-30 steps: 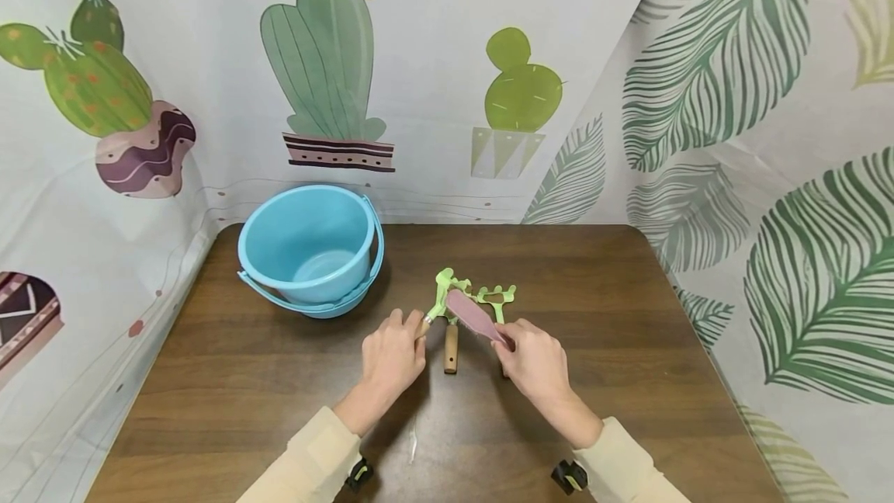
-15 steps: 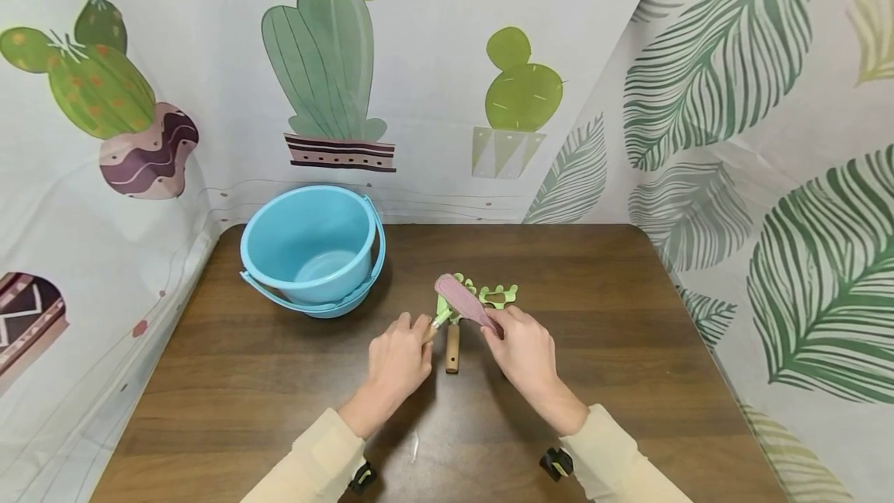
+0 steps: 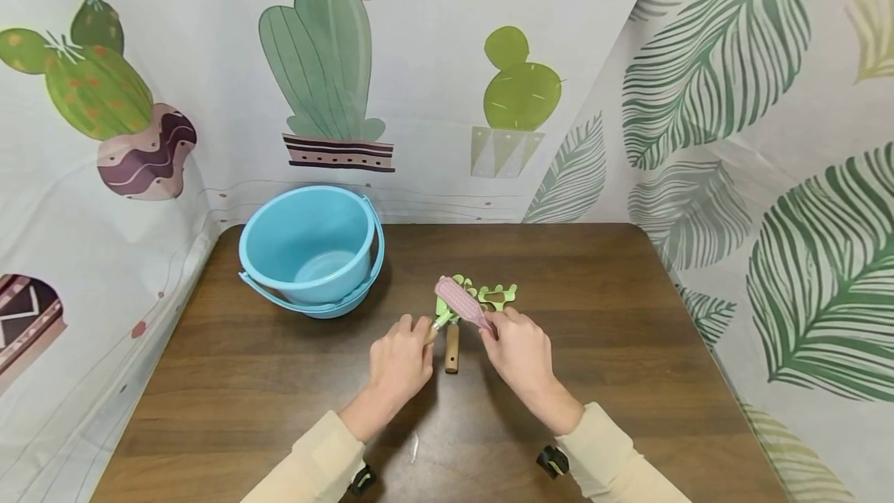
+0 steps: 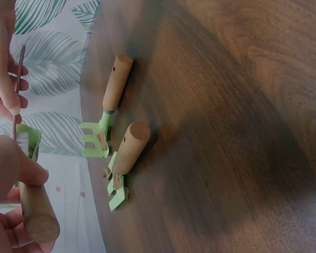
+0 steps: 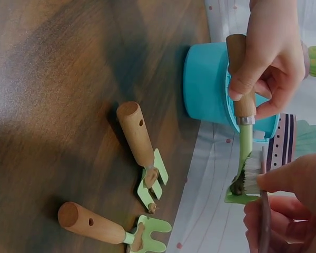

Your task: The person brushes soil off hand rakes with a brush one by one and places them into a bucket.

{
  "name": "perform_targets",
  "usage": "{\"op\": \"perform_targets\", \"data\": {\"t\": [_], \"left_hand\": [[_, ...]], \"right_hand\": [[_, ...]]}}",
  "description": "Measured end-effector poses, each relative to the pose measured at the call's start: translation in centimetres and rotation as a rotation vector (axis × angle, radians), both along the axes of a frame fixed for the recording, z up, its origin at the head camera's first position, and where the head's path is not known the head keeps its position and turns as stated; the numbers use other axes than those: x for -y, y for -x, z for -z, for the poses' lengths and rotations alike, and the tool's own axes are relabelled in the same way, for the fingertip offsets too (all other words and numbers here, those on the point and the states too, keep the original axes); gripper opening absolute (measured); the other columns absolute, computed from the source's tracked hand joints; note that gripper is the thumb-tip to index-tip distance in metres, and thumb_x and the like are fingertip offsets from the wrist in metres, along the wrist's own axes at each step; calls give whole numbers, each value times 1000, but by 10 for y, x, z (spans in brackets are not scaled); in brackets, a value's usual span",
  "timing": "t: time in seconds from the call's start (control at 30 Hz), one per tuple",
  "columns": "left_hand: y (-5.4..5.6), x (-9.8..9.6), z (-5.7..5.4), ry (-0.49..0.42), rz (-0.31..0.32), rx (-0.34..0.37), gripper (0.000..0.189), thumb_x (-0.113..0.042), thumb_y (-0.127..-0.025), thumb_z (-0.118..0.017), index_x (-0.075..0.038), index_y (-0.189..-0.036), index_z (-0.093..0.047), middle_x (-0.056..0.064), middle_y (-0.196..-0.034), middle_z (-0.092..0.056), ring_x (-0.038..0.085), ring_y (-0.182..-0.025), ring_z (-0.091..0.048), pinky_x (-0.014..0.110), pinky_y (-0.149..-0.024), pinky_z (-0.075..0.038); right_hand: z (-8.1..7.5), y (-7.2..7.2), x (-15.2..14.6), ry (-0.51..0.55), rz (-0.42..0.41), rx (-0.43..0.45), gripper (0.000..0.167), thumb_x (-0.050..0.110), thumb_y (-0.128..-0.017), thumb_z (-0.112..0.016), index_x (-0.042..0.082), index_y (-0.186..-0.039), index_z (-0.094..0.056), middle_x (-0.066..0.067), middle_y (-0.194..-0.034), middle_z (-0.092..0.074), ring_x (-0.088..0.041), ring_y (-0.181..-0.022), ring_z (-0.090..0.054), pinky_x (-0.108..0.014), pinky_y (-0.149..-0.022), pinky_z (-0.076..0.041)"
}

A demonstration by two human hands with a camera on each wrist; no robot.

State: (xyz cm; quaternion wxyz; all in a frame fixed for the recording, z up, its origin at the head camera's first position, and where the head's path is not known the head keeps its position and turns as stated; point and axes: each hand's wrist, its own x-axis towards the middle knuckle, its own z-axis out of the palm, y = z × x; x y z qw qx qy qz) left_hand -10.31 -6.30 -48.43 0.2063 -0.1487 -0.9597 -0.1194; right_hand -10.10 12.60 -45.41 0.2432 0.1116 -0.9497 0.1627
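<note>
My left hand (image 3: 400, 359) grips the wooden handle of a garden trowel (image 5: 246, 139), whose green head carries dark dirt. My right hand (image 3: 520, 348) holds a pink brush (image 3: 459, 300) by its narrow end. In the right wrist view, the white bristles (image 5: 252, 173) press against the dirty inside of the trowel head. Beneath the hands, a green hand rake (image 5: 137, 138) with a wooden handle lies on the table. Beside it lies a green garden fork (image 4: 97, 138), also wooden-handled. Brown dirt clings to both tool heads.
A blue bucket (image 3: 307, 278) stands at the back left of the wooden table (image 3: 594, 317), its handle folded down. Behind the table hangs a cloth (image 3: 433, 99) printed with cacti and leaves. A small whitish mark (image 3: 415, 447) shows near the front.
My right hand has moved left with the brush, which now covers the trowel head. The left hand has shifted slightly right and down with the trowel. The tools on the table stay put.
</note>
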Motion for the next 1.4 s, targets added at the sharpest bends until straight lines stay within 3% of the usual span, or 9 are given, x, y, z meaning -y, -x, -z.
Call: {"op": "perform_targets", "data": {"t": [0.4,1.03,1.4], "left_hand": [[2,5,-1,-22,-13,-19,28,-20,-67,-73,-14,-91,-60,2,-66,-45,22,-54,-52,33,-36,-35],[7,10,1,-24,-36,8,28,-20,-68,-73,-14,-93,-60,1,-67,-44,21,-55,-51,31,-37,-33],[9,15,-3,-56,-40,-23,28,-18,-66,-74,-13,-90,-59,3,-66,-45,23,-55,-51,32,-36,-33]], "right_hand": [[-2,-3,-2,2,-8,28,18,16,-69,-76,13,-87,-73,0,-70,-61,-20,-56,-58,-39,-46,-46],[-2,-10,-6,0,-4,48,19,17,-70,-76,14,-88,-73,2,-70,-61,-14,-51,-52,-33,-43,-42],[4,-12,-11,10,7,38,21,18,-67,-78,15,-88,-73,3,-72,-62,-20,-57,-60,-38,-46,-45]]}}
